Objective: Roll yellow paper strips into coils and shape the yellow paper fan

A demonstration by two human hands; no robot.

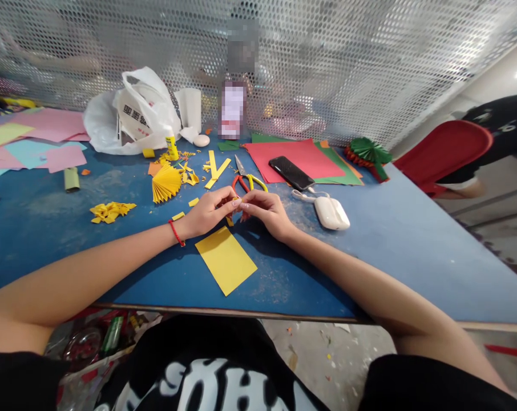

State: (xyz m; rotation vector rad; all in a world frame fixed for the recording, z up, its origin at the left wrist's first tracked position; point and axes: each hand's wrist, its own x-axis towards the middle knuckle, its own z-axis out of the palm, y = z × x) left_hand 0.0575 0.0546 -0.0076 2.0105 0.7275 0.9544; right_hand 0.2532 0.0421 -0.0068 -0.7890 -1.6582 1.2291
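My left hand point(207, 214) and my right hand point(265, 212) meet fingertip to fingertip over the blue table point(412, 245). Both pinch a small folded piece of yellow paper point(230, 220), mostly hidden by the fingers. A red cord sits on my left wrist. A flat yellow paper rectangle point(225, 260) lies just in front of the hands. Red and yellow scissors point(246, 180) lie just behind them. A pleated yellow paper fan point(165, 184) rests to the left, with yellow strips point(215, 169) near it.
A black phone point(291, 172) lies on red and green sheets point(297, 154). A white earbud case point(331, 212) is at right, a glue stick point(172, 147) and white plastic bag point(134, 114) behind. Pink and blue paper point(40, 142) lies far left. Yellow scraps point(110, 211) lie left. A perforated metal screen stands behind.
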